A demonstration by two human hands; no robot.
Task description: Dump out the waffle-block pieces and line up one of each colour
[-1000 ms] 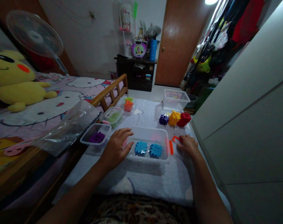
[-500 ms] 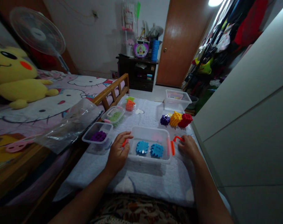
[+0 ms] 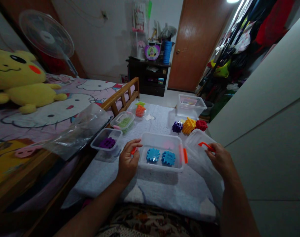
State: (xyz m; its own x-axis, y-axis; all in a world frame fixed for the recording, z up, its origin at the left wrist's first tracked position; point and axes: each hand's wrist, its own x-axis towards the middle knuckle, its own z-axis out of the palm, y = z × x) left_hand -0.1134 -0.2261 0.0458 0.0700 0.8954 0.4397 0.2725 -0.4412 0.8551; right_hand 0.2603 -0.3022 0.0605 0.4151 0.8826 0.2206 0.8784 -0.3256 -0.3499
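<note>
A: In the head view, what is being held by the right hand [image 3: 220,158]?

B: A thin, bent, orange-red plastic handle [image 3: 209,147]. It is clamped between the thumb and the curled fingers. A wide, see-through plastic lid [image 3: 192,140] seems to be held up by it, at a tilt. The handle was probably chosen because a thin bar is easily gripped, while a flat lid is slippery.

A: And where is that lid?

B: Just to the right of the long, see-through plastic box [image 3: 162,169], so the top of the box is left uncovered.

A: What about the left hand [image 3: 128,161]?

B: It is placed at the left end of the box. The thumb and fingers are spread, and a small orange-red plastic clip [image 3: 133,150] is seen between them. (Whether the clip is being pinched cannot be told.) The box may be kept steady that way.

A: Is anything kept inside?

B: Two square, blue plastic pieces with bumpy edges [image 3: 153,155] are laid flat on the bottom, side by side, perhaps so that neither is covered.

A: And round about?

B: Dark purple plastic pieces [image 3: 107,142] are kept in a small, see-through plastic tub [image 3: 94,144] on the left. A bumpy, yellow plastic stack [image 3: 189,125] is set behind the lid, next to a bumpy, red plastic stack [image 3: 201,125]. Colours seem to be grouped so they can be easily told apart.
</note>
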